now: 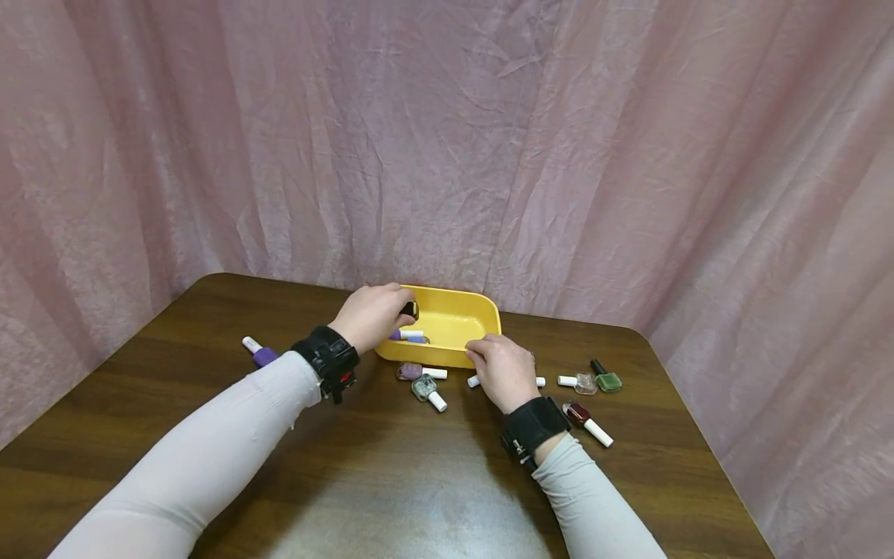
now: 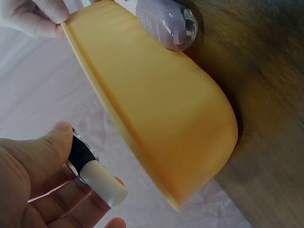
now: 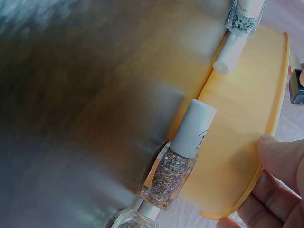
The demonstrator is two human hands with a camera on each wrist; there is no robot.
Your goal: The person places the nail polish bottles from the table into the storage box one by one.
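Note:
My left hand [image 1: 375, 314] pinches a dark nail polish bottle [image 2: 81, 151] with a white cap, held over the left end of the yellow tray [image 1: 436, 356]. My right hand [image 1: 504, 371] grips the tray's front rim near its right end, thumb on one side and fingers on the other. Inside the tray lie a purple bottle [image 1: 396, 335] with a white cap and a blue one [image 1: 418, 339]. In front of the tray are a mauve bottle [image 1: 410, 372] and a clear glittery bottle [image 1: 424, 387]. Beneath my right hand lies a glitter bottle [image 3: 170, 175].
On the right lie a clear bottle [image 1: 585, 383], a green bottle [image 1: 609, 382] with a black cap, and a dark red bottle [image 1: 576, 414]. A purple bottle [image 1: 265, 356] rests by my left forearm. A pink curtain [image 1: 447, 140] hangs behind the wooden table [image 1: 419, 481].

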